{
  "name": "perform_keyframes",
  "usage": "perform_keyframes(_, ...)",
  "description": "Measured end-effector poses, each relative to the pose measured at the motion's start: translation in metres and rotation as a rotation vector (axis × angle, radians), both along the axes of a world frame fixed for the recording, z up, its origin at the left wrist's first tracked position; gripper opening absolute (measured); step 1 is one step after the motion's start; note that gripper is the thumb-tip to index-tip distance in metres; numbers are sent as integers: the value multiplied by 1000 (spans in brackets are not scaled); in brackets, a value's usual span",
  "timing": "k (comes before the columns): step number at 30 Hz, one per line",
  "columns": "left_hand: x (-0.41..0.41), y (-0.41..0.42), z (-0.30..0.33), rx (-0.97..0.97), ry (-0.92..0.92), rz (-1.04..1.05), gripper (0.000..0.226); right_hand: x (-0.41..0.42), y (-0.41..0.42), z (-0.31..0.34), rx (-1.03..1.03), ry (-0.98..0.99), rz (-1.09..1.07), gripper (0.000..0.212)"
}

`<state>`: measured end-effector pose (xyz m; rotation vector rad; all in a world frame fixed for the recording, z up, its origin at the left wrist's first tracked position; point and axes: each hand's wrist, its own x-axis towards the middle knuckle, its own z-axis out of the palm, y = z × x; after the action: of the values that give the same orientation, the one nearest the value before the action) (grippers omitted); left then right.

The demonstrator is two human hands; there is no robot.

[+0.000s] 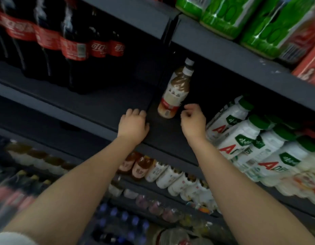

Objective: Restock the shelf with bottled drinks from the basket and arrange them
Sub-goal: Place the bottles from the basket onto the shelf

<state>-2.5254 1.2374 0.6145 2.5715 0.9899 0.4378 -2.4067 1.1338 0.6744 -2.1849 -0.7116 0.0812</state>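
Observation:
A brown milk-tea bottle (174,91) with a white cap and red label band stands alone on the dark shelf (163,131), next to an upright divider. My left hand (132,125) rests on the shelf just left of the bottle's base, fingers bent, holding nothing. My right hand (193,119) hovers just right of the bottle, fingers loosely curled and holding nothing, a small gap from the label. The basket is not in view.
White bottles with green caps (250,140) fill the shelf to the right. Large cola bottles (72,48) stand at upper left. Green shrink-wrapped packs (241,16) sit on the shelf above. Rows of smaller bottles (162,175) line the shelves below.

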Motion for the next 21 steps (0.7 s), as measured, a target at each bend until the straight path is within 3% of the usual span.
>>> perform_keyframes(2,-54,-7,1,-15,-143,-68,36,-42,-8,-7,-124,-21,124,22)
perform_keyframes(4,-114,-15,-5,-102,-108,-105,36,-88,-13,-24,-234,15,245,19)
perform_keyframes(8,-243,-30,-49,-276,214,-61,35,-184,-16,-88,-425,58,467,17)
perform_keyframes(13,-394,-53,-142,-514,585,124,37,-298,-23,-191,-849,55,811,21)
perform_keyframes(17,-480,-70,-237,-747,610,384,35,-368,-27,-296,-1031,23,971,22)
perform_keyframes(21,-518,-85,-341,-863,553,478,30,-417,-37,-417,-1221,17,1074,28)
